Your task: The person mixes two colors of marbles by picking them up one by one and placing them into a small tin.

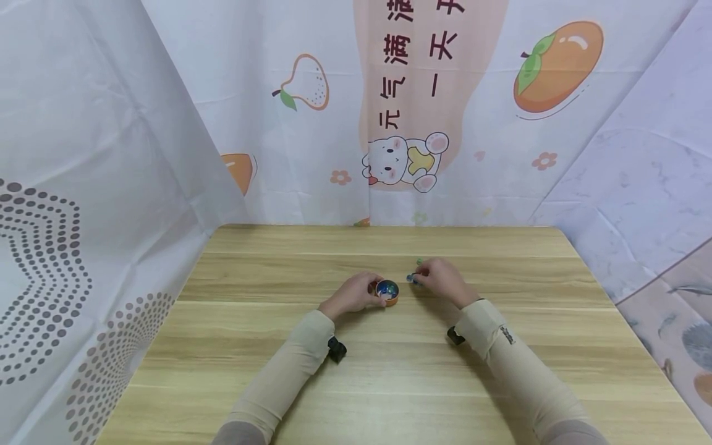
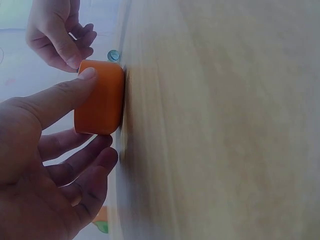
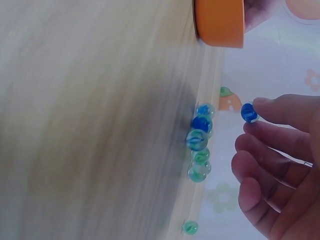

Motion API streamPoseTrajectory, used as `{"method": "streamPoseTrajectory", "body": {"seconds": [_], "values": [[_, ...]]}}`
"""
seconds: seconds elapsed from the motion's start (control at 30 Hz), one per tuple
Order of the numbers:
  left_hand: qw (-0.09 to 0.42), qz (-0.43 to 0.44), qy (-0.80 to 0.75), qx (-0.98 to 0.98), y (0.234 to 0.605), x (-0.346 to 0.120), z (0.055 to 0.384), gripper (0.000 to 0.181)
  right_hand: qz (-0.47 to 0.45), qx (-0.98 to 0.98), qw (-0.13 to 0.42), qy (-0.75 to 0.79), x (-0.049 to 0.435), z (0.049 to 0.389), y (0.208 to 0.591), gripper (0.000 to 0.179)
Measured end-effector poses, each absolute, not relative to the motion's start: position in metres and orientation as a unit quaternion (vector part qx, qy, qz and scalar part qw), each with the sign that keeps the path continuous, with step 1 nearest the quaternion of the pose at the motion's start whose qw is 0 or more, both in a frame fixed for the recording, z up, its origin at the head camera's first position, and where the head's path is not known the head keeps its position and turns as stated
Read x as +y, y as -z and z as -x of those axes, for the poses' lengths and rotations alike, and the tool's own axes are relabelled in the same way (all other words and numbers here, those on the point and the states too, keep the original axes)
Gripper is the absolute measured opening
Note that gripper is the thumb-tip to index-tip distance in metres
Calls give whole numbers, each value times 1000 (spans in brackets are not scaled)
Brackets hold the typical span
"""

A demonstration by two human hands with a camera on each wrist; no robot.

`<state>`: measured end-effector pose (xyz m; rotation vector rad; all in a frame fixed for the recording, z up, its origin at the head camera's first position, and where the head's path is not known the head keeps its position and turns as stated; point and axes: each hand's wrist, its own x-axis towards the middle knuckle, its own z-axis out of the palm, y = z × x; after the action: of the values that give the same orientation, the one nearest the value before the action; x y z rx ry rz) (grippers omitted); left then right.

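An orange bowl (image 1: 392, 303) stands on the table with blue and green glass marbles (image 1: 387, 288) inside it. My left hand (image 1: 356, 292) holds its side, the thumb on one face and fingers at the other, as the left wrist view shows with the orange wall (image 2: 102, 100). To the bowl's right, my right hand (image 1: 443, 282) pinches a blue marble (image 3: 249, 112) between thumb and index finger, above the tabletop. Below that hand, several blue and green marbles (image 3: 197, 140) lie clustered on the table. A single green marble (image 3: 190, 227) lies apart from them.
The wooden table (image 1: 389, 383) runs back to a printed cloth (image 1: 322, 142) behind it. Cloth also hangs at the left and right sides. Dark wrist straps (image 1: 337, 350) sit on both sleeves.
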<state>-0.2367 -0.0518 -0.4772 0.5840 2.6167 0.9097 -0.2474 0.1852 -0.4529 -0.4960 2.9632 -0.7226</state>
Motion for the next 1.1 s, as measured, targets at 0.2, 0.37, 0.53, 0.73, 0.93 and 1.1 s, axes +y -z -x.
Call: {"method": "streamPoseTrajectory", "body": {"seconds": [0.2, 0.37, 0.53, 0.73, 0.93, 1.1], "values": [[155, -203, -321, 912, 478, -52, 236, 56, 181, 955, 12, 236, 180, 244, 452, 17], [155, -206, -318, 913, 478, -52, 236, 56, 198, 952, 6, 233, 176, 244, 453, 17], [155, -208, -320, 911, 477, -51, 237, 56, 200, 950, 9, 239, 173, 243, 454, 17], [156, -207, -320, 911, 477, -51, 236, 56, 197, 949, 17, 247, 170, 241, 452, 17], [157, -208, -321, 910, 477, -51, 236, 57, 209, 947, 13, 243, 168, 240, 451, 17], [156, -210, -322, 910, 477, -51, 235, 57, 213, 946, 12, 242, 166, 239, 451, 16]]}}
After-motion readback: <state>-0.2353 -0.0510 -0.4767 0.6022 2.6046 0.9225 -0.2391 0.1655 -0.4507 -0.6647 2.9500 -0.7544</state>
